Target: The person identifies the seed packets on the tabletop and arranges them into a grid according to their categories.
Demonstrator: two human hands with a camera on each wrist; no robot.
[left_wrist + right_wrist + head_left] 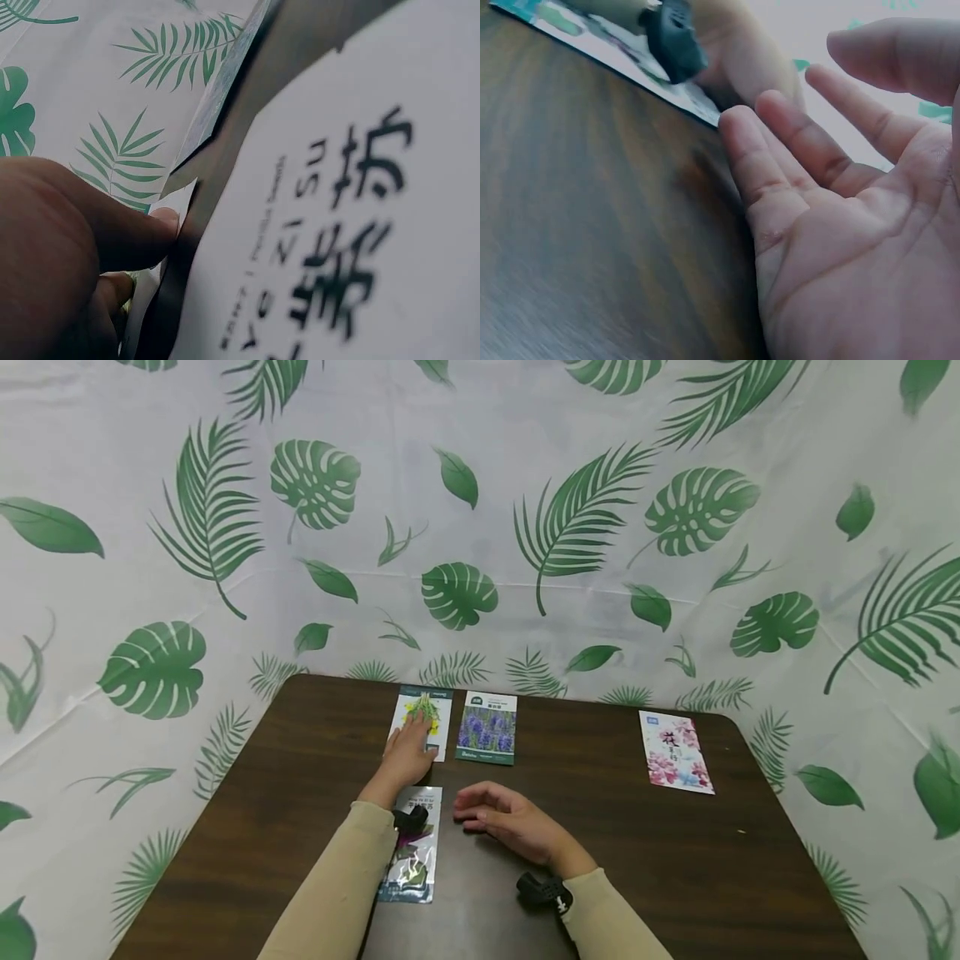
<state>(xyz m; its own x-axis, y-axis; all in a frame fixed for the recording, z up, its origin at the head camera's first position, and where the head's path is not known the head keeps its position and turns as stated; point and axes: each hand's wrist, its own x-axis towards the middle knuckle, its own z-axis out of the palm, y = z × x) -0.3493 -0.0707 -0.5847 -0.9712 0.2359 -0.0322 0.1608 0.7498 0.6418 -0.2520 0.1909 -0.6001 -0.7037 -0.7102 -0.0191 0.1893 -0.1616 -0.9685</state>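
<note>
My left hand (407, 753) lies over a seed packet with yellow flowers (442, 714) at the far left of the table, fingers stretched across it. In the left wrist view the thumb (161, 225) touches that packet near its edge. Below my left wrist is a shiny perilla seed packet (420, 860), partly hidden by the wrist and sleeve; its lettering fills much of the left wrist view. My right hand (513, 818) hovers at mid-table with nothing in it. Its fingers look loosely bent, palm showing in the right wrist view.
Just right of the yellow-flower packet lies a packet with purple-blue flowers (486, 731). A packet with pink blossoms (675, 752) lies at the right side of the dark wooden table (585, 743). Behind the table hangs a leaf-patterned cloth (480, 527).
</note>
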